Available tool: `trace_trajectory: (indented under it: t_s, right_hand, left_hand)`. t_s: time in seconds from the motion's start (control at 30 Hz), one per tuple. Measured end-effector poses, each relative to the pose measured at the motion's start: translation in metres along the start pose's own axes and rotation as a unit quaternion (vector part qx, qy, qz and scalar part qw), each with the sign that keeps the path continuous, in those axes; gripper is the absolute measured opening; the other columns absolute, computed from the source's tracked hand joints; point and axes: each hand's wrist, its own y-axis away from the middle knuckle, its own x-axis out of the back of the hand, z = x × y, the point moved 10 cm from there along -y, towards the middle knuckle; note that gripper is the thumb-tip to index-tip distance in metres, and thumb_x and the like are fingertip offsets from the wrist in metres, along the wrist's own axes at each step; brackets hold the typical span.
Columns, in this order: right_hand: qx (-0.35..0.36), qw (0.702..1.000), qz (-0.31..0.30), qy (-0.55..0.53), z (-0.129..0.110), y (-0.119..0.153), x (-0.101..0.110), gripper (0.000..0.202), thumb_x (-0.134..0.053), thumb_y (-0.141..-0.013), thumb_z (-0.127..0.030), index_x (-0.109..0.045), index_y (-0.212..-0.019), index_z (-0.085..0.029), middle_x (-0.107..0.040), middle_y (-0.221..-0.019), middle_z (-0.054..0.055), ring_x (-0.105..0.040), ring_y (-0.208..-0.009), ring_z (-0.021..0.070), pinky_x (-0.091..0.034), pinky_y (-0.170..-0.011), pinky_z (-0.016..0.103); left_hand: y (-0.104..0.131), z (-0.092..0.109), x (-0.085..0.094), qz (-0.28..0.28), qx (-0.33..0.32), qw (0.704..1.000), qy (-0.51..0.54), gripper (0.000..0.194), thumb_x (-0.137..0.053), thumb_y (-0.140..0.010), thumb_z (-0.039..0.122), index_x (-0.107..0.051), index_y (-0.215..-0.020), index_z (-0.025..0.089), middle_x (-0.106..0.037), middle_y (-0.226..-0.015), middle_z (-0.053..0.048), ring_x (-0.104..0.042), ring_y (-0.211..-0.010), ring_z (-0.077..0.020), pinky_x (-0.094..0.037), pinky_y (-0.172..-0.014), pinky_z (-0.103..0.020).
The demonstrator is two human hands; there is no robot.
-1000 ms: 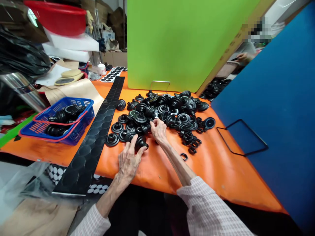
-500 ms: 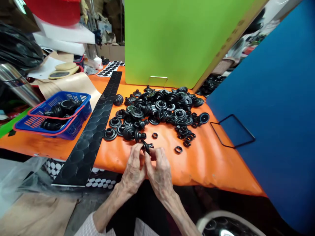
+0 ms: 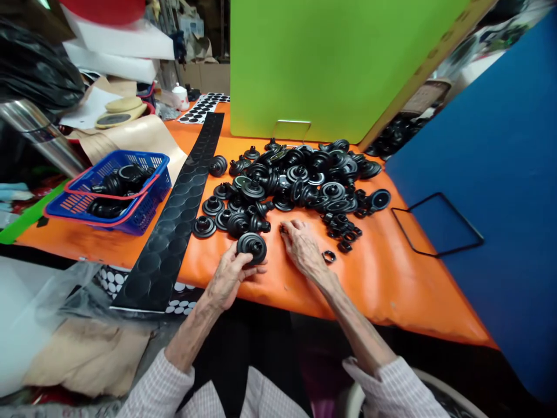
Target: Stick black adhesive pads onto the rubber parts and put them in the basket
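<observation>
My left hand (image 3: 230, 273) pinches a black stepped disc with a short central stem (image 3: 252, 248) by its lower left edge. The stem side faces up toward me, above the orange table cover. Over to the right, my right hand (image 3: 301, 247) lies low on the cover with its fingertips closed on a small black ring nut (image 3: 284, 229), mostly covered by the fingers. Just beyond both hands spreads a heap of similar black discs (image 3: 300, 174). Right of my right hand lies a loose black ring nut (image 3: 329, 256), with several more ring nuts (image 3: 342, 229) clustered behind it.
A blue basket (image 3: 150, 203) with black parts stands at left. Beside it runs a long black strip of round pads (image 3: 174, 232). A green panel (image 3: 331, 64) stands behind the heap; a blue panel (image 3: 491, 174) with a wire handle leans at right. The orange table cover (image 3: 369, 278) ends near me.
My hands have moved apart. The left keeps the disc, now turned with its stem toward me, while the right has reached forward and right to the ring nut. The view has shifted slightly.
</observation>
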Motion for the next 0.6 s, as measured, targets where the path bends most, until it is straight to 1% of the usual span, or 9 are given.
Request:
trace_trajectory:
  t_s: [0.07,0.17,0.23,0.3,0.43,0.53,0.6]
  right_hand:
    - [-0.001,1.0,-0.004,-0.022,-0.005,0.011,0.002,0.022,-0.043,-0.089,-0.025,-0.063,-0.095,-0.017,-0.062,-0.088,0.01,-0.057,-0.08,0.0231,-0.049,-0.077,0.04]
    - [-0.014,0.992,0.015,-0.126,-0.027,0.041,0.016,0.024,-0.049,-0.091,-0.033,-0.061,-0.106,-0.019,-0.062,-0.088,0.006,-0.059,-0.075,0.0178,-0.051,-0.071,0.033]
    - [-0.025,0.979,0.042,-0.199,-0.041,0.061,0.025,0.024,-0.054,-0.09,-0.033,-0.06,-0.11,-0.02,-0.062,-0.091,0.005,-0.061,-0.078,0.0164,-0.053,-0.073,0.031]
    - [-0.033,0.97,0.066,-0.233,-0.051,0.074,0.029,0.023,-0.056,-0.089,-0.03,-0.059,-0.111,-0.021,-0.062,-0.094,0.005,-0.062,-0.082,0.0164,-0.054,-0.075,0.032]
    - [-0.023,0.968,0.08,-0.235,-0.059,0.08,0.025,0.024,-0.057,-0.089,-0.024,-0.059,-0.113,-0.022,-0.063,-0.098,0.005,-0.063,-0.084,0.0165,-0.056,-0.077,0.033]
    - [0.003,0.977,0.088,-0.196,-0.064,0.081,0.024,0.026,-0.055,-0.09,-0.021,-0.059,-0.115,-0.022,-0.062,-0.1,0.007,-0.064,-0.085,0.017,-0.057,-0.078,0.033]
    - [0.013,0.981,0.096,-0.165,-0.067,0.084,0.025,0.027,-0.053,-0.091,-0.021,-0.06,-0.117,-0.023,-0.061,-0.103,0.008,-0.065,-0.09,0.0181,-0.057,-0.078,0.033]
  left_hand:
    - [0.003,-0.001,0.001,-0.013,0.014,1.0,0.006,0.032,-0.064,-0.074,0.024,-0.058,-0.103,0.013,-0.065,-0.1,-0.008,-0.067,-0.083,-0.0191,-0.054,-0.073,-0.031]
    - [0.007,-0.001,0.001,-0.017,0.009,1.0,-0.013,0.034,-0.065,-0.076,0.026,-0.058,-0.106,0.012,-0.064,-0.101,-0.009,-0.067,-0.085,-0.02,-0.055,-0.074,-0.032]
    - [0.008,-0.001,-0.002,-0.018,0.0,0.999,-0.029,0.036,-0.065,-0.077,0.027,-0.058,-0.108,0.012,-0.064,-0.103,-0.009,-0.065,-0.088,-0.0205,-0.055,-0.077,-0.034]
    - [0.01,-0.002,-0.007,-0.024,-0.007,0.999,-0.047,0.035,-0.065,-0.078,0.028,-0.058,-0.11,0.013,-0.063,-0.105,-0.009,-0.064,-0.092,-0.021,-0.055,-0.08,-0.035]
    - [0.013,-0.003,-0.017,-0.045,-0.015,0.996,-0.071,0.037,-0.062,-0.08,0.03,-0.057,-0.113,0.014,-0.064,-0.111,-0.01,-0.065,-0.096,-0.0219,-0.055,-0.084,-0.035]
    - [0.016,-0.001,-0.02,-0.054,-0.022,0.994,-0.089,0.035,-0.061,-0.082,0.031,-0.058,-0.114,0.015,-0.064,-0.114,-0.01,-0.064,-0.099,-0.0226,-0.055,-0.083,-0.033]
    - [0.017,0.0,-0.02,-0.056,-0.028,0.992,-0.105,0.035,-0.062,-0.083,0.033,-0.06,-0.113,0.016,-0.065,-0.113,-0.009,-0.064,-0.101,-0.0222,-0.054,-0.085,-0.032]
